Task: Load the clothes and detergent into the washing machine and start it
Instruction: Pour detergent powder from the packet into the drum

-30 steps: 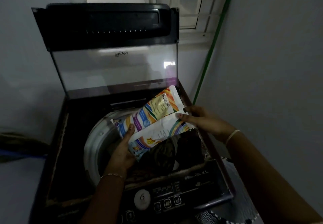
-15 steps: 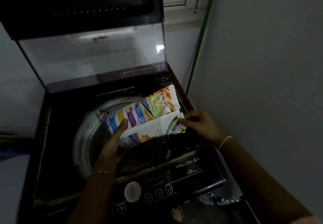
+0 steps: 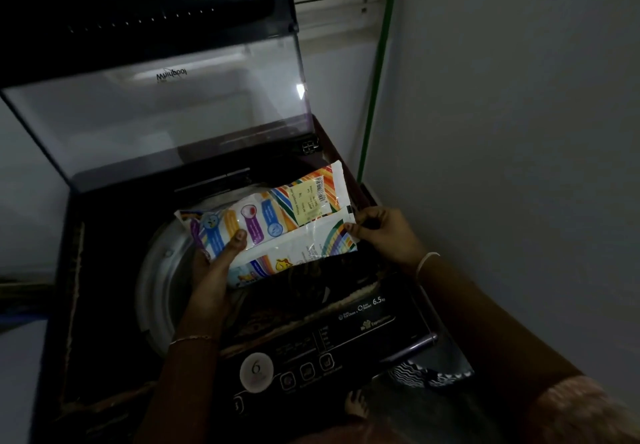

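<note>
A white detergent packet [image 3: 277, 221] with coloured stripes is held flat over the open drum [image 3: 162, 280] of a dark top-loading washing machine [image 3: 86, 305]. My left hand [image 3: 218, 267] grips the packet's left end from below, thumb on top. My right hand [image 3: 384, 232] pinches its right end near the corner. Dark clothes [image 3: 318, 280] lie in the drum under the packet, dimly lit.
The machine's glass lid [image 3: 156, 104] stands raised at the back. Its control panel [image 3: 311, 357] with buttons runs along the front. A grey wall is close on the right, with a green pole [image 3: 377, 79] in the corner. A patterned cloth [image 3: 426, 374] and a foot show lower right.
The view has dropped and moved closer to the machine. Both hands keep hold of the packet, which has tilted slightly flatter over the drum.
</note>
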`<move>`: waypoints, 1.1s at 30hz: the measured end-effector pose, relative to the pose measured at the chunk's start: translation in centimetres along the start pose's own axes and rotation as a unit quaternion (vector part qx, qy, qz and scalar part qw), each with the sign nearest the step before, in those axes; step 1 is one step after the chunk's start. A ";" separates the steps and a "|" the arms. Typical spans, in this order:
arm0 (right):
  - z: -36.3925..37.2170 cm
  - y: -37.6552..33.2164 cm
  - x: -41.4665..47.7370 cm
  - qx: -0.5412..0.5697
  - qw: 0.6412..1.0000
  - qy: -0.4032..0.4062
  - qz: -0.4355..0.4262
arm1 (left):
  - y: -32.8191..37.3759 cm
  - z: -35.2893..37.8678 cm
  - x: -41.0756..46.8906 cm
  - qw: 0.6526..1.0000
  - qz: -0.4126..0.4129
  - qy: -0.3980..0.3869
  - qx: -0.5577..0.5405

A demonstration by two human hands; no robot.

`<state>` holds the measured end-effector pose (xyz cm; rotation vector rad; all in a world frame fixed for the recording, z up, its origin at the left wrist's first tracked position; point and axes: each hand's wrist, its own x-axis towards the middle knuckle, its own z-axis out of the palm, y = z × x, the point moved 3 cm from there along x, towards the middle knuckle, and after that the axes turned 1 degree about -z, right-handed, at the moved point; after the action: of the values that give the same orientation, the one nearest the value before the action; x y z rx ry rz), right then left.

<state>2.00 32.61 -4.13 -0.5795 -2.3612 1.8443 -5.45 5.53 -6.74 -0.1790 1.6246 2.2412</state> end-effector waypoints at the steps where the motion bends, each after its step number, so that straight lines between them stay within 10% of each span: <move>1: 0.0 0.1 0.1 -0.013 1.000 0.004 -0.004 | 0.4 0.3 -0.2 1.000 0.007 0.004 0.002; 33: -0.6 0.4 0.4 0.082 0.997 -0.008 0.015 | 4.2 2.7 0.5 0.996 0.067 0.028 0.055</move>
<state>1.90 33.34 -4.41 -0.5866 -2.1944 2.0368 -7.16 7.06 -2.31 -0.1079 1.8340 2.2546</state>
